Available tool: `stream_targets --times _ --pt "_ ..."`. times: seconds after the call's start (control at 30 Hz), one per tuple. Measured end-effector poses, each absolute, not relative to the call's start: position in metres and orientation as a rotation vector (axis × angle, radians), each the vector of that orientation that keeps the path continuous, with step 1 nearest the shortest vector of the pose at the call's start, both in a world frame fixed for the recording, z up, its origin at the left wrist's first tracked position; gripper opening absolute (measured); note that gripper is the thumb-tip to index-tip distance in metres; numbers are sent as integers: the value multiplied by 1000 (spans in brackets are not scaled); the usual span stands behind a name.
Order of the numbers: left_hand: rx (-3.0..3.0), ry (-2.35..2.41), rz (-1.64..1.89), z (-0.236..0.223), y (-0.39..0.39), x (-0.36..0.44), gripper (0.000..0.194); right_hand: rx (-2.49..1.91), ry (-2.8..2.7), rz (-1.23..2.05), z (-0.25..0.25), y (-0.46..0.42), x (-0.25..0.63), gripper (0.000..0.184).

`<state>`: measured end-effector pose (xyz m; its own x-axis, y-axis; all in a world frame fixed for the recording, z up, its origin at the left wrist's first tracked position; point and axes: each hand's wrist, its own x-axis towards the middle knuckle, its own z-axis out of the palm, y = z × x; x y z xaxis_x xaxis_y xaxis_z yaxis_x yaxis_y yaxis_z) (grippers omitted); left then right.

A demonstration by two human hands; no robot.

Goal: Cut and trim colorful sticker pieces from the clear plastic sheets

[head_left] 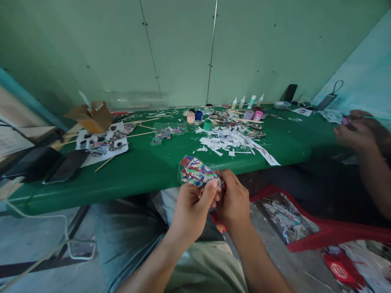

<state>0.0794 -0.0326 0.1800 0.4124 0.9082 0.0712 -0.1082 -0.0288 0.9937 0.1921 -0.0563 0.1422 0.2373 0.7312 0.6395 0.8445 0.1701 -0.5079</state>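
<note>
My left hand (pixel 192 209) is closed, thumb on top, around the lower right end of a colourful printed cutout (pixel 198 171). The cutout is patterned in blue, red, green and white, and clear film sticks out past its left edge. It is held up just in front of the table's near edge. My right hand (pixel 235 199) is closed right beside that end, its fingers curled in near the left fingertips. A small shiny bit shows between the hands, but what the right fingers hold is hidden.
The green table (pixel 143 162) bears white paper scraps (pixel 226 140), paint pots (pixel 207 124), glue bottles (pixel 242 102), thin sticks (pixel 104 164), more film-covered cutouts (pixel 166 133) and a cardboard box (pixel 93 118). At right are another person's hands (pixel 354 130) and a red plastic chair (pixel 320 232).
</note>
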Motion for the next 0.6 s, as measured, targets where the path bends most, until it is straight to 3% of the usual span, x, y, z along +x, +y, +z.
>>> stream_targets --times 0.17,0.6 --pt "1339 767 853 179 -39 81 39 -1492 -1496 -63 148 -57 202 18" --pt "1363 845 952 176 -34 80 43 -1497 -1671 -80 155 -63 201 15"
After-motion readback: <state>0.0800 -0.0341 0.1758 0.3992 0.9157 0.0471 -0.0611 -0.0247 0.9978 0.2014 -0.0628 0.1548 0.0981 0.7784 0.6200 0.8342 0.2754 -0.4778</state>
